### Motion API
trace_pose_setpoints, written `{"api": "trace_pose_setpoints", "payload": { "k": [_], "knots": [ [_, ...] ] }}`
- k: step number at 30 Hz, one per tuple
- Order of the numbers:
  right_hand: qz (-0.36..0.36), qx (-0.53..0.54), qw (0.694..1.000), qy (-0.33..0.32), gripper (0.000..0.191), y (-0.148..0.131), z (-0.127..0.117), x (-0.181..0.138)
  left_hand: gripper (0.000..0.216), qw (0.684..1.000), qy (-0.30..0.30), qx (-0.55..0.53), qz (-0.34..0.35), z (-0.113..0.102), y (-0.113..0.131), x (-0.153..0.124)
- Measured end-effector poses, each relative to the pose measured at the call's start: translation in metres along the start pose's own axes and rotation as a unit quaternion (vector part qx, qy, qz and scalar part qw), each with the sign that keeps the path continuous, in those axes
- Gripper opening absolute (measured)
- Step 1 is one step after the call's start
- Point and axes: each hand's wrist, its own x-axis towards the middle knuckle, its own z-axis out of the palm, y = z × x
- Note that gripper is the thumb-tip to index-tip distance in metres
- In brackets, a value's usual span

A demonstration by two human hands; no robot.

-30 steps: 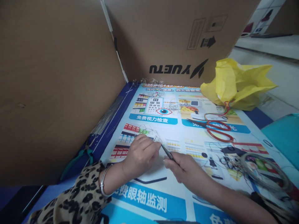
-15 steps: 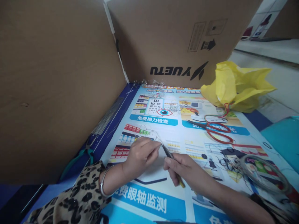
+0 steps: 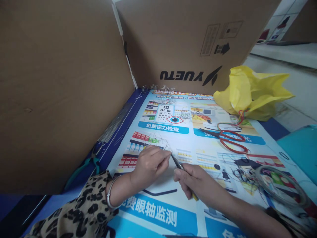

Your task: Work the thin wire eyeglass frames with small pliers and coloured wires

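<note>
My left hand (image 3: 151, 165) is closed in a pinch on a thin wire (image 3: 166, 144), whose loops run out beyond the fingertips over the printed sheet. Gripped in my right hand (image 3: 194, 180) is a slim pointed metal tool (image 3: 177, 162) with a yellow end, tweezers or fine pliers; I cannot tell which. Its dark tip meets the left fingertips. The part of the wire inside the pinch is hidden.
Red-handled scissors (image 3: 232, 140) and a yellow bag (image 3: 250, 94) lie to the right. A wire coil (image 3: 279, 185) is nearer. Teal-handled pliers (image 3: 85, 167) rest left, beside cut wires (image 3: 115, 127). Cardboard walls (image 3: 61, 82) stand left and behind.
The tool in my right hand has tilted very slightly at the left fingertips. Both hands otherwise keep their places, and the whole view has shifted a little.
</note>
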Motion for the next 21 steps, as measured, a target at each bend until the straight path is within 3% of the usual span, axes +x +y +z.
{"api": "trace_pose_setpoints", "payload": {
  "k": [12, 21],
  "knots": [
    [0.008, -0.029, 1.0, 0.005, 0.038, -0.0005, 0.0005, -0.0002, 0.016, 1.0, 0.001, 0.007, 0.009, 0.0004, -0.0008, -0.0004],
    [0.037, -0.153, 0.987, 0.028, 0.019, -0.0025, 0.0004, 0.0025, 0.017, 0.999, -0.008, 0.011, 0.029, 0.0024, -0.0039, -0.0015]
  ]
}}
